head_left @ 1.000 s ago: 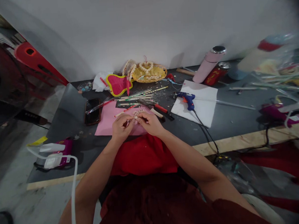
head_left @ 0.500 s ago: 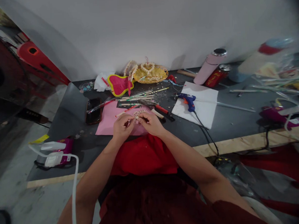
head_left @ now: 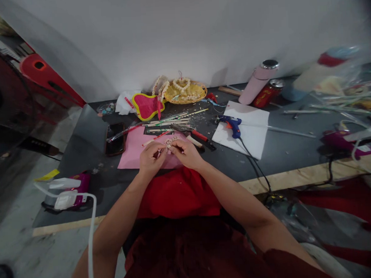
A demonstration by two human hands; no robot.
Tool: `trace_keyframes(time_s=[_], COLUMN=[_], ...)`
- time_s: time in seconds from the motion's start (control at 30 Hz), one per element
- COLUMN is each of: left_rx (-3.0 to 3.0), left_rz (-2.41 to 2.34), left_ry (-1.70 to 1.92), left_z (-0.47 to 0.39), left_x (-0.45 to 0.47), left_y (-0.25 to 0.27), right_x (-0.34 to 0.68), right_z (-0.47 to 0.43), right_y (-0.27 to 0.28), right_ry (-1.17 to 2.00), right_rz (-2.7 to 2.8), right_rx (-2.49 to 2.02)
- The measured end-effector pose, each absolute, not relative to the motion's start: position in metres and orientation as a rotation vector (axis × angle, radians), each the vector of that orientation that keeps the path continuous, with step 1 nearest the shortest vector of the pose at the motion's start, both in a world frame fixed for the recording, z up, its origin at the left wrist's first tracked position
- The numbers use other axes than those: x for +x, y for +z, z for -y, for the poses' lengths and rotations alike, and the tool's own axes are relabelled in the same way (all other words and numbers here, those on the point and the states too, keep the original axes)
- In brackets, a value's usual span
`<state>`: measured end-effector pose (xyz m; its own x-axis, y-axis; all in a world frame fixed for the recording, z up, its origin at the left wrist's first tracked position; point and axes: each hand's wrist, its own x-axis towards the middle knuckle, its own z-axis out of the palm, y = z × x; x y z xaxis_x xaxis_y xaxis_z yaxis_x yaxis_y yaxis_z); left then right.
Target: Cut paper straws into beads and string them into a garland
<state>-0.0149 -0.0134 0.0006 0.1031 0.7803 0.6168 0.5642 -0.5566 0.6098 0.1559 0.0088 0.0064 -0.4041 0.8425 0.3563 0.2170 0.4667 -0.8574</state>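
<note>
Over the front of a pink sheet, my left hand and my right hand meet, fingertips nearly touching. Both are closed in a pinch on a small ring of cream-coloured pieces, whose far curve shows above my fingers. The spot where the fingertips press is too small to make out. Just beyond my right hand lie red-handled pliers and a pale wooden-looking stick. Past the ring, several thin printed strips lie across the sheet's back edge. A red pen-like stick rests near my left hand.
A yellow basket holds similar beaded pieces at the wall. A blue glue gun rests on white paper, its cord running over the front edge. A phone lies left. A pink flask and red can stand right.
My hands stay pinched on the ring in nearly the same place. The whole view has shifted slightly; nothing on the table has visibly moved.
</note>
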Motion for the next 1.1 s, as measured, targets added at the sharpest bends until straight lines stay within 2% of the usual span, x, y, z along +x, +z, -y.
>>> trace_keyframes(time_s=[1.1], left_rx=[2.16], left_rz=[-1.274], left_ry=[1.541], left_z=[0.0131], left_x=[-0.0131], left_y=[0.0036], right_x=[0.1549], right_z=[-0.0068], right_y=[0.0102], right_ry=[1.022], right_rz=[1.836], right_rx=[-0.878])
